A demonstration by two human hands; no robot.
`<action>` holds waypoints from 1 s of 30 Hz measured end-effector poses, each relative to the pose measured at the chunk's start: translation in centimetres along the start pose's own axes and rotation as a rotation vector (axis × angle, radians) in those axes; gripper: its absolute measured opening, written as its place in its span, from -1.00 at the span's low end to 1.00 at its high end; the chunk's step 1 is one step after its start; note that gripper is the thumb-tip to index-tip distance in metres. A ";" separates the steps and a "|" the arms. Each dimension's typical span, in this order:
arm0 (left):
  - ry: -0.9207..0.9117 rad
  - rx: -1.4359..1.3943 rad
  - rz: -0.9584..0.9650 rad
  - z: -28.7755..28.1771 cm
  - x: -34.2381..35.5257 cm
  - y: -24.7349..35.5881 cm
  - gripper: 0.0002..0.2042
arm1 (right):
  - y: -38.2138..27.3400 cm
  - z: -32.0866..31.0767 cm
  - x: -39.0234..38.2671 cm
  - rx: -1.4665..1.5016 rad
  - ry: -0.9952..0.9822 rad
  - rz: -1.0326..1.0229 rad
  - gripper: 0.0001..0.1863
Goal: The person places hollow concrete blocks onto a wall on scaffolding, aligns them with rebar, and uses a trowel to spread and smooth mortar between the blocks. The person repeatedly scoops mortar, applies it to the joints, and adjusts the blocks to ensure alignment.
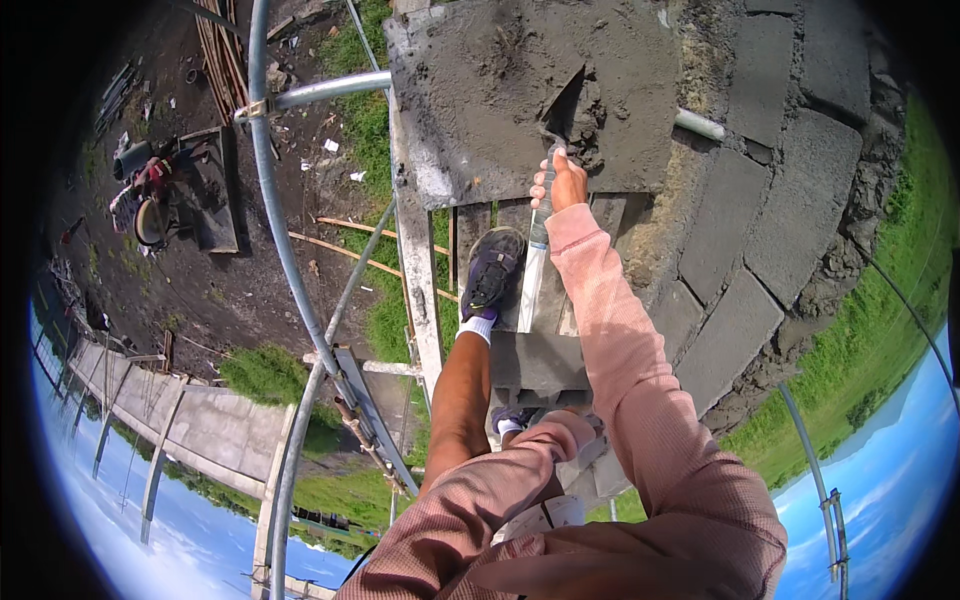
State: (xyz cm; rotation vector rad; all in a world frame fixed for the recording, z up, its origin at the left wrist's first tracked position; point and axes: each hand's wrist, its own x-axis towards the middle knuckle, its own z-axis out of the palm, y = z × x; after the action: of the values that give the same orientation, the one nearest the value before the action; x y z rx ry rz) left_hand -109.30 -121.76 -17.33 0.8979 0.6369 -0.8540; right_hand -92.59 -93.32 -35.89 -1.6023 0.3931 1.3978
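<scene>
My right hand (pixel 563 184) is closed round the grey handle of a pointed trowel (pixel 567 103). The trowel's dark blade rests at a heap of wet mortar (pixel 590 135) on a mortar-covered board (pixel 465 110). A pale strip (pixel 532 290) lines up below the handle; whether it belongs to the trowel I cannot tell. My left forearm (pixel 530 452) reaches across in a pink sleeve toward a grey concrete block (pixel 540 362) between my legs and my right arm. The fingers of my left hand are hidden behind or below that block, so its grip does not show.
A block wall (pixel 720 215) with rough mortar runs along the right. Metal scaffold tubes (pixel 275 200) stand at the left, and planks (pixel 625 220) lie underfoot. Far below, a person (pixel 155 175) is beside a mixing trough (pixel 212 200) on dark ground.
</scene>
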 end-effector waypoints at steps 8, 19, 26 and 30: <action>0.167 -0.281 0.248 1.5 -1.1 -3.6 -0.50 | -18.1 -5.0 6.2 -1.597 0.418 -0.464 -0.62; -0.012 -0.422 0.114 2.1 1.6 -8.1 -0.41 | -10.0 -12.9 -0.5 -1.875 0.110 -0.428 -0.65; 0.037 -0.332 0.244 2.1 2.4 -8.8 -0.51 | -8.8 -11.0 0.0 -1.750 0.185 -0.289 -0.64; 0.076 -0.281 0.267 1.4 1.9 -7.6 -0.61 | -3.6 -12.2 -2.3 -1.580 0.236 -0.165 -0.57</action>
State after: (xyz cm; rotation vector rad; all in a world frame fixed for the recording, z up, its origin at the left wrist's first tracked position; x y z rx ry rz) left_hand -114.56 -126.32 -21.20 0.7415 0.6667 -0.4784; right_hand -83.32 -102.00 -33.44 -2.9079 -0.9853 1.3739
